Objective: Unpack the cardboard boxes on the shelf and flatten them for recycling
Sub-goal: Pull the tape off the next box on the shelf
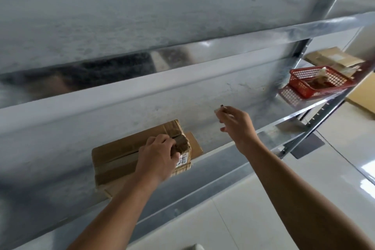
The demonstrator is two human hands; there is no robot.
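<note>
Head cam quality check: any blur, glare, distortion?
Head view: upper shelf smeared soft; taped box, left hand and right hand fairly sharp; small item the right hand pinches too blurred to identify; shiny lower shelf mirrors the red basket; glare patches on the floor, right; wide-angle skews both shelves.

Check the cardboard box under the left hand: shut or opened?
Shut on top: the cardboard box has flat flaps with tape along the seam. The left hand grips its crumpled end; torn there, cannot tell.
</note>
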